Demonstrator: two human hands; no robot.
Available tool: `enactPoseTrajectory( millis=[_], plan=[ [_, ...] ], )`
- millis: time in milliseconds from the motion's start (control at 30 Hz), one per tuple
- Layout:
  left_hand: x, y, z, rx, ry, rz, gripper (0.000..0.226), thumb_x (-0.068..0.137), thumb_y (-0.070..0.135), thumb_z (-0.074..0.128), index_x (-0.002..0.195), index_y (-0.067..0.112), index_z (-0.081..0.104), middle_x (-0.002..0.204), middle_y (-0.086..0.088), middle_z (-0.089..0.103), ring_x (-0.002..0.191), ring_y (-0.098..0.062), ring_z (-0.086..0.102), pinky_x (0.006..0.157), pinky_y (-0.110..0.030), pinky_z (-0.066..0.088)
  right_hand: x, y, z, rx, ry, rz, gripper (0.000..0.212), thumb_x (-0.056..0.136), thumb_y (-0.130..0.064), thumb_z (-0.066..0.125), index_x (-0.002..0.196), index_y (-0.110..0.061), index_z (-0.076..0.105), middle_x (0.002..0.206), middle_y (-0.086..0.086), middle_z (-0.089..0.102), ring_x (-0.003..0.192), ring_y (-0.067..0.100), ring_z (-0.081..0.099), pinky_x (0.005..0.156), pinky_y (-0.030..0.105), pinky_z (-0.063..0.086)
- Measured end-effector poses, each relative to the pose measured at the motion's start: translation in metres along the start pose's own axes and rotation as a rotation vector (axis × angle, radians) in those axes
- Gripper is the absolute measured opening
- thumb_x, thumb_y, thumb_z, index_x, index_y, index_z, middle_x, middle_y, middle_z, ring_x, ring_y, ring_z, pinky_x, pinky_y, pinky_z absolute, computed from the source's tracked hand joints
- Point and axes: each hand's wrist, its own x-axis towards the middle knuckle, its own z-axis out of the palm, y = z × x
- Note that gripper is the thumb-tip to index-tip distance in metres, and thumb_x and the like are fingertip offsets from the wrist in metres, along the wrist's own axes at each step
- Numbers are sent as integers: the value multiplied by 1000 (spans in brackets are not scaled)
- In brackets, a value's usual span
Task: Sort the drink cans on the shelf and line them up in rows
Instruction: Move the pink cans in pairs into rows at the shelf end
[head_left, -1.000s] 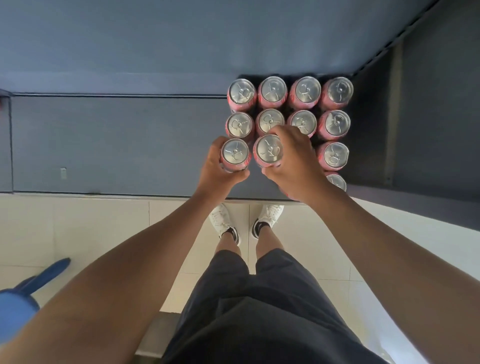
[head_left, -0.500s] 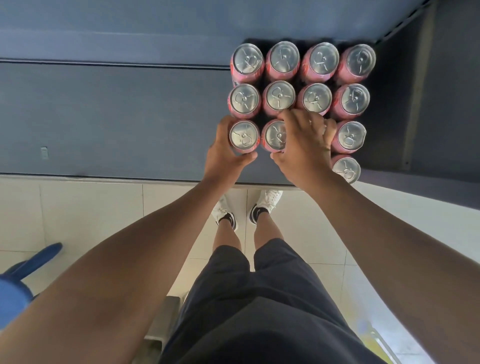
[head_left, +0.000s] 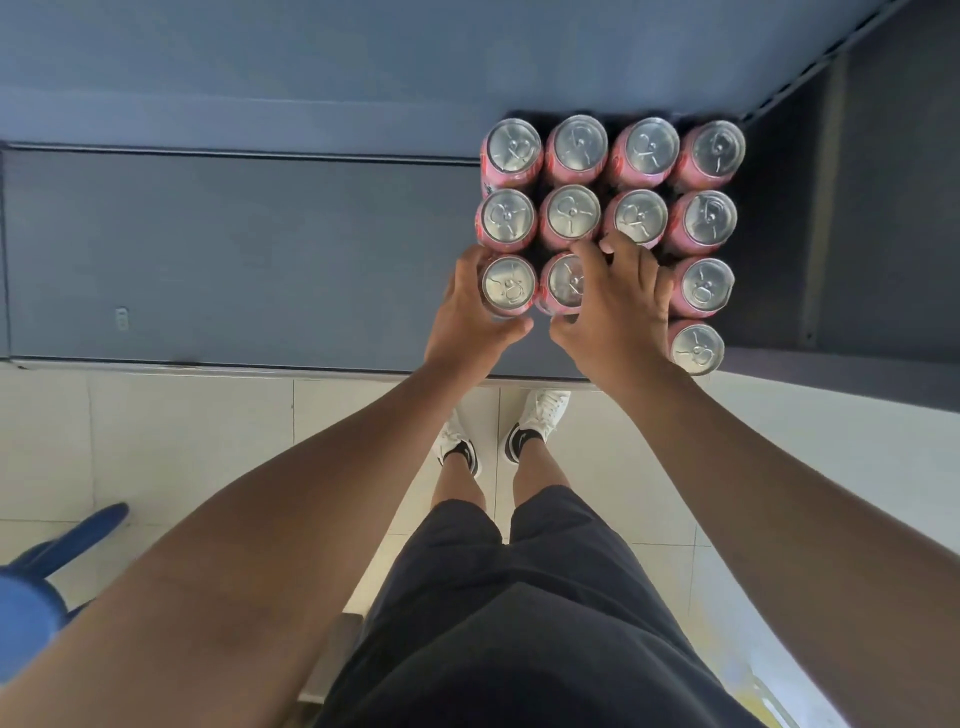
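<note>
Down on the shelf (head_left: 260, 260), the left hand (head_left: 462, 317) grips the front-left can (head_left: 509, 285). The right hand (head_left: 618, 312) curls round the neighbouring can (head_left: 563, 280). Both stand upright, closing up the rows of pink cans (head_left: 571, 215).

readable text: none | cans (head_left: 576, 150): side print too blurred to read

You look to be in a shop or stockroom. In front of you runs a long, dark blue metal shelf (head_left: 234, 260) with a slotted rail (head_left: 802, 76) at its far right corner. It is stocked with identical pink drink cans (head_left: 573, 215) in tight rows, and below it is a pale tiled floor (head_left: 156, 441).
</note>
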Motion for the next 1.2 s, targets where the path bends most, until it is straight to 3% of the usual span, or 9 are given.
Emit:
enactPoseTrajectory(
  millis=[200, 367, 533, 733, 933, 1200],
  plan=[
    [-18, 12, -20, 110, -12, 16, 76, 74, 30, 79, 137, 31, 37, 138, 9, 45, 114, -8, 47, 91, -34, 45, -19, -14, -13, 31, -24, -19, 53, 78, -21, 62, 128, -14, 48, 134, 7, 46, 122, 33, 43, 104, 44, 30],
    [-42, 24, -47, 512, 76, 260, 52, 87, 34, 65, 134, 26, 42, 143, 5, 42, 124, -23, 46, 98, -46, 43, -34, -33, -31, -33, -59, -36, 45, 83, -24, 58, 126, -14, 48, 134, 4, 49, 121, 31, 44, 99, 43, 34],
    [-66, 31, -69, 799, 233, 338, 48, 90, 36, 64, 132, 21, 47, 149, -6, 40, 135, -37, 38, 107, -53, 36, -42, -60, -54, -96, -75, -52, 54, 92, -32, 52, 141, -16, 38, 150, 4, 38, 139, 31, 30, 110, 45, 26],
    [-101, 53, -96, 958, 370, 218, 50, 93, 36, 58, 139, 21, 44, 154, -6, 36, 142, -39, 27, 116, -55, 25, -46, -100, -90, -102, -46, -140, 56, 94, -34, 47, 145, -17, 33, 154, 4, 33, 141, 33, 27, 114, 47, 22],
    [-147, 68, -112, 928, 517, -42, 53, 99, 40, 44, 148, 24, 30, 161, -4, 22, 148, -37, 14, 119, -53, 16, -62, -132, -114, -80, -43, -390, 61, 93, -32, 48, 149, -21, 27, 154, 3, 32, 144, 35, 23, 112, 49, 25],
    [-211, 53, -130, 836, 684, -324, 55, 99, 45, 42, 148, 25, 30, 160, -4, 23, 146, -36, 20, 117, -51, 21, -94, -172, -126, -171, -78, -643, 62, 96, -34, 44, 151, -24, 20, 159, 5, 24, 146, 37, 16, 111, 49, 25]
  ],
)
